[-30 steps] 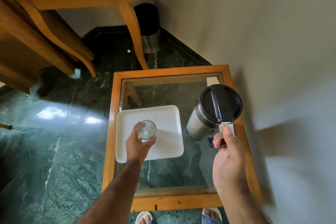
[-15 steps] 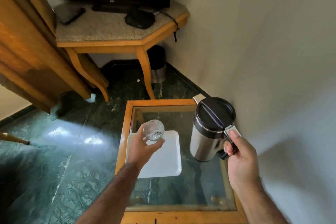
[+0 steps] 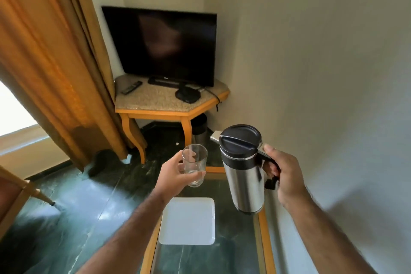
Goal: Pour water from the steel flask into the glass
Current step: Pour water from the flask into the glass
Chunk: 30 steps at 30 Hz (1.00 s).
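My left hand (image 3: 172, 176) grips a clear glass (image 3: 194, 163) and holds it upright in the air, above the far end of the small table. The glass looks empty. My right hand (image 3: 285, 176) holds the steel flask (image 3: 244, 169) by its black handle. The flask hangs upright just to the right of the glass, a small gap between them, and its black lid is on. Both are lifted well off the table.
Below is a glass-topped side table with a wooden frame (image 3: 264, 236), carrying a white square tray (image 3: 188, 221). A wall runs close on the right. Behind are a corner stand (image 3: 171, 101) with a TV (image 3: 160, 44), a bin under it, and an orange curtain (image 3: 51, 58) on the left.
Both hands have raised the glass and the flask off the table and up. The view has tilted upward, so the TV and curtain now show. The tray stays on the table.
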{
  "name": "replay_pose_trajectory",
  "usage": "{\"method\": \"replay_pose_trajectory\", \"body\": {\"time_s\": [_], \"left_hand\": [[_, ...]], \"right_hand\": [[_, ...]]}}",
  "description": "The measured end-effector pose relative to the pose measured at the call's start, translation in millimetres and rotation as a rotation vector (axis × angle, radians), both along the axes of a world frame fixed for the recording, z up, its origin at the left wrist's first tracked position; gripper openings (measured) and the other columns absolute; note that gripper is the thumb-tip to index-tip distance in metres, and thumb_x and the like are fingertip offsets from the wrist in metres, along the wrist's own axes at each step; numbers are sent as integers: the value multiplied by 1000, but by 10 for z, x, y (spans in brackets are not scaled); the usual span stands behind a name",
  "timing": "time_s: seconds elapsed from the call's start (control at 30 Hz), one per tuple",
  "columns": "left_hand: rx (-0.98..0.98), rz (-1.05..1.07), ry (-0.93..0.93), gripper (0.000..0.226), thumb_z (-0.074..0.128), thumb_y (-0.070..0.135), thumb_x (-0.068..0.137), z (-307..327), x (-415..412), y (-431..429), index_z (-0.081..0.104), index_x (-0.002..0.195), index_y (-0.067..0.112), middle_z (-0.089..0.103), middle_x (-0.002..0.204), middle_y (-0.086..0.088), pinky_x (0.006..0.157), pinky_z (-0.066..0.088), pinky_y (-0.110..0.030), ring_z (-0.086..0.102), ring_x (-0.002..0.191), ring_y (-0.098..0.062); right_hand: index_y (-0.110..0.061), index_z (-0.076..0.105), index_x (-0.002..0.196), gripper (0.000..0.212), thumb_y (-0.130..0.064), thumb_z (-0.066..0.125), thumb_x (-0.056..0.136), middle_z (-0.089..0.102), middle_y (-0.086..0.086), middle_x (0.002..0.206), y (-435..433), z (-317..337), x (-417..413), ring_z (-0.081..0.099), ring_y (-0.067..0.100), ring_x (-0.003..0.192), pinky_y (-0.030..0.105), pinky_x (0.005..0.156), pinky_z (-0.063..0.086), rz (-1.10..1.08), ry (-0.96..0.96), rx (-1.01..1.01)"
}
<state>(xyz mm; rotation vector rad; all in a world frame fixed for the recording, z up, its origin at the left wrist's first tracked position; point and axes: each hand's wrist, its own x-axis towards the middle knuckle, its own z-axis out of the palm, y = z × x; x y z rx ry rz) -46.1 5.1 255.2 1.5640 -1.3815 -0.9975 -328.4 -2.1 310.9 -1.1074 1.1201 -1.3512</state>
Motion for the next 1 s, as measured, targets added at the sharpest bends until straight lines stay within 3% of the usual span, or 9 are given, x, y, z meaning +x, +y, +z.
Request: {"method": "replay_pose_trajectory", "body": {"time_s": [0.23,0.37,0.47,0.57,0.8,1.0], "left_hand": [[-37,-19,0,64,93,28,77,630,-16,167,63,133,29,71,126,3,103,58,-46,66,119,-20],[-95,-9,28,57,95,29,75,920,-14,233,61,116,48,72,114,17,89,61,-31,69,108,-8],[-113,10,46,56,96,29,73,1118,29,291,61,112,51,77,102,19,76,58,-17,73,98,-4],[-140,-18,59,58,96,27,73,1296,77,367,62,114,51,73,107,37,64,59,-10,72,98,10],[-156,-36,59,60,96,24,73,1526,113,476,62,113,52,73,106,40,64,57,-7,71,96,15],[-136,-43,59,58,96,24,72,1596,115,488,62,111,51,70,103,44,73,51,-13,69,93,19]], "right_hand": [[-24,39,47,55,-56,75,74,31,-4,48,-17,1087,43,29,15,47,21,48,31,128,145,-43],[-27,42,46,53,-58,76,72,34,-7,48,3,1614,90,31,13,47,22,48,31,245,228,-41],[-28,43,48,52,-57,79,71,34,-7,49,15,1913,144,29,12,47,22,46,29,327,286,-10],[-28,43,52,51,-56,80,73,33,-5,51,17,2149,212,27,13,47,25,48,26,389,364,-6],[-28,45,55,50,-45,77,90,33,-2,57,-56,2571,335,28,14,52,30,51,26,513,515,71],[-28,50,55,49,-51,74,91,43,-5,58,-82,2845,486,37,11,51,25,52,34,595,703,92]]}}
